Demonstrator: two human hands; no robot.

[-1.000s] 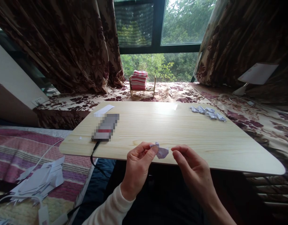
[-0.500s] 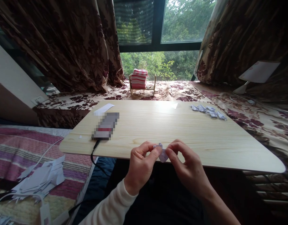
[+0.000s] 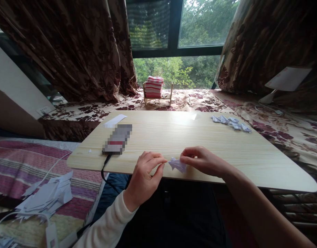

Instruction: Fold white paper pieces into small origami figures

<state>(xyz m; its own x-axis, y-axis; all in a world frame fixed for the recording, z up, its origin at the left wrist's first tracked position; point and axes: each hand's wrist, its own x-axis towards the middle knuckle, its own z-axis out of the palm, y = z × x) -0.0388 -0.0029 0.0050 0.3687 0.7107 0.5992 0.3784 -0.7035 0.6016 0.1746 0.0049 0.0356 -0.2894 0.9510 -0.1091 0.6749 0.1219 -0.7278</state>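
A small folded piece of pale lilac paper (image 3: 177, 164) lies near the front edge of the light wooden table (image 3: 189, 144). My right hand (image 3: 203, 160) pinches its right end between thumb and fingers. My left hand (image 3: 145, 173) is just left of the paper, fingers curled with thumb and forefinger close together, and no longer touches it. Several similar folded paper pieces (image 3: 231, 123) lie in a row at the table's far right.
A blurred dark device (image 3: 117, 138) with a black cable (image 3: 104, 172) lies on the table's left, with a white paper strip (image 3: 115, 120) behind it. Paper scraps (image 3: 46, 195) lie on the striped bedding to the left. A small wooden rack holding folded striped cloth (image 3: 153, 88) stands by the window.
Both hands held the folded paper above the table's edge; now the right hand has carried it forward onto the table and the left hand has let go.
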